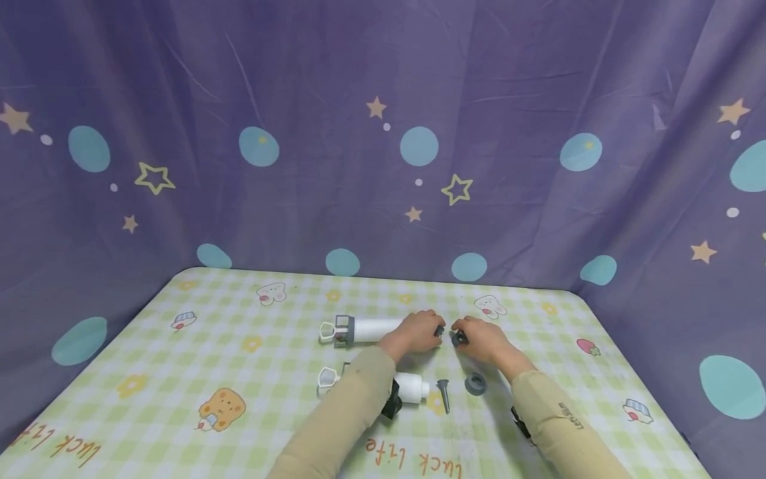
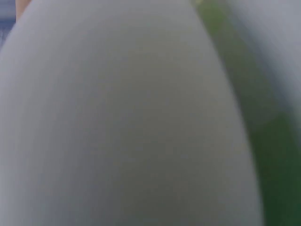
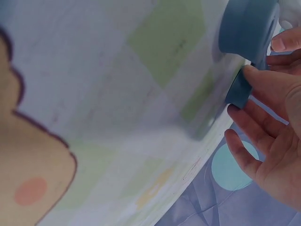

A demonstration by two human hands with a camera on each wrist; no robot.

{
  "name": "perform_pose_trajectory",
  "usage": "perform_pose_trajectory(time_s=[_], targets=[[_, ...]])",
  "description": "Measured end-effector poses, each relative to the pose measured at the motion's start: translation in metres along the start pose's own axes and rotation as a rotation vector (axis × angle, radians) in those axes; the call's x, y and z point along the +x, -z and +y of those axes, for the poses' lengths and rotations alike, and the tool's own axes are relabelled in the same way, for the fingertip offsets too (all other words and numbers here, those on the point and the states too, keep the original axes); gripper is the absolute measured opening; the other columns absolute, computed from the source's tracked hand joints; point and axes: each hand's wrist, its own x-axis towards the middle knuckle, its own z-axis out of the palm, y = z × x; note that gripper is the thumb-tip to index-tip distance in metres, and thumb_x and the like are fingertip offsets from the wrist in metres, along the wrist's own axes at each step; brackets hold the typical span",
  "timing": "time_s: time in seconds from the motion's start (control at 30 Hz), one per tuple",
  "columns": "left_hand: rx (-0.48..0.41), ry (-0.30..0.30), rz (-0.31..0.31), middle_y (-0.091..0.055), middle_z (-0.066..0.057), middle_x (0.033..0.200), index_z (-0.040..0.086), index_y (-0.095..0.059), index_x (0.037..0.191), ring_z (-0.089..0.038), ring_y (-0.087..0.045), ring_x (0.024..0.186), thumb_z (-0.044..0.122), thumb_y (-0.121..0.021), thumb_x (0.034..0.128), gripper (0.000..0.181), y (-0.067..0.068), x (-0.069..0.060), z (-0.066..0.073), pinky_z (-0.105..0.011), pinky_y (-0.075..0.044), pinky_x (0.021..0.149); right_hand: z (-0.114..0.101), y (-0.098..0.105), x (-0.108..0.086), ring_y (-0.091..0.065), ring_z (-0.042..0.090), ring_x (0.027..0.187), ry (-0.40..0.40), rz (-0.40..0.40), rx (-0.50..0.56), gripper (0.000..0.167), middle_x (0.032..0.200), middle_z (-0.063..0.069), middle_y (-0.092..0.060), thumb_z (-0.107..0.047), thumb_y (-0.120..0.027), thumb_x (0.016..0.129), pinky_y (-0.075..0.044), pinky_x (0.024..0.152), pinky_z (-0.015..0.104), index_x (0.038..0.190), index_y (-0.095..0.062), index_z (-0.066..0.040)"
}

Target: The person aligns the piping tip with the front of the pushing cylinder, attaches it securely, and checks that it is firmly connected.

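Observation:
My left hand (image 1: 421, 331) curls round the right end of the upper white cylinder (image 1: 376, 330), which lies on its side; a small dark piece (image 1: 439, 330) shows at its fingertips. Just to the right, my right hand (image 1: 483, 339) pinches a dark grey part (image 1: 459, 338) between thumb and fingers. In the right wrist view that hand (image 3: 275, 113) holds a small blue-grey piece (image 3: 240, 88) beside a larger ring (image 3: 247, 28), with fingers of the left hand (image 3: 288, 41) close by. A pale, blurred surface (image 2: 127, 113) fills most of the left wrist view.
Nearer the front lies a second white cylinder (image 1: 411, 388), partly behind the left sleeve. To its right are a dark screw-like piece (image 1: 443, 394) and a grey ring (image 1: 475, 384) on the checked cloth (image 1: 287, 426). A purple curtain (image 1: 335, 80) hangs behind the table.

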Motion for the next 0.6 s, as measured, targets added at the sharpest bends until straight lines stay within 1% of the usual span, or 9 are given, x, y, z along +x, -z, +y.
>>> perform_pose_trajectory(time_s=[0.13,0.17,0.27,0.37,0.4,0.43,0.6], targets=[[-0.009,0.005,0.023,-0.061,-0.001,0.111,0.015,-0.062,0.114,-0.016,-0.057,0.102,0.02,-0.057,0.0881,0.027,0.0,0.002,0.001,-0.032,-0.047,0.084,0.002,0.001,-0.001,-0.061,0.028,0.088,0.035,0.014,0.021,0.031,0.097,0.008,-0.063,-0.01,-0.071,0.075,-0.049,0.074,0.043,0.105,-0.064,-0.007],[-0.008,0.009,0.035,-0.062,0.0,0.109,0.015,-0.064,0.112,-0.016,-0.058,0.101,0.019,-0.057,0.0879,0.025,0.001,0.002,0.002,-0.032,-0.048,0.083,0.007,-0.002,0.001,-0.061,0.026,0.087,0.065,0.03,0.013,0.03,0.096,0.007,-0.063,-0.013,-0.07,0.076,-0.049,0.072,0.042,0.105,-0.064,-0.008],[-0.003,0.022,0.064,-0.065,0.002,0.104,0.016,-0.067,0.106,-0.015,-0.06,0.097,0.017,-0.058,0.0869,0.021,0.002,0.003,0.002,-0.031,-0.048,0.081,0.008,-0.002,-0.001,-0.061,0.025,0.086,0.089,0.032,-0.003,0.027,0.094,0.006,-0.063,-0.012,-0.07,0.077,-0.05,0.071,0.04,0.103,-0.064,-0.009],[0.013,0.04,0.083,-0.066,0.004,0.098,0.017,-0.068,0.1,-0.013,-0.06,0.092,0.018,-0.06,0.0854,0.017,0.002,0.004,0.002,-0.03,-0.048,0.078,0.008,0.0,-0.001,-0.061,0.024,0.085,0.078,0.019,-0.011,0.025,0.094,0.005,-0.062,-0.012,-0.07,0.077,-0.05,0.071,0.04,0.102,-0.066,-0.01],[0.019,0.047,0.087,-0.066,0.005,0.096,0.018,-0.068,0.097,-0.012,-0.06,0.089,0.019,-0.061,0.0847,0.014,0.002,0.004,0.002,-0.029,-0.048,0.076,0.003,0.004,-0.003,-0.061,0.026,0.086,0.052,-0.001,-0.008,0.025,0.093,0.006,-0.063,-0.009,-0.07,0.076,-0.05,0.073,0.041,0.101,-0.066,-0.009],[0.022,0.054,0.087,-0.066,0.005,0.094,0.018,-0.068,0.094,-0.012,-0.06,0.087,0.019,-0.061,0.0845,0.012,0.003,0.004,0.002,-0.029,-0.048,0.075,0.003,0.005,-0.003,-0.061,0.025,0.086,0.045,-0.008,-0.015,0.025,0.093,0.005,-0.063,-0.009,-0.07,0.076,-0.05,0.073,0.041,0.101,-0.066,-0.01],[0.031,0.085,0.1,-0.064,0.008,0.082,0.019,-0.067,0.082,-0.01,-0.058,0.076,0.02,-0.064,0.0816,0.003,0.005,0.003,0.003,-0.026,-0.047,0.066,0.002,0.009,-0.004,-0.061,0.022,0.082,0.046,-0.019,-0.069,0.023,0.09,0.002,-0.061,-0.011,-0.072,0.075,-0.05,0.068,0.038,0.097,-0.067,-0.014]])
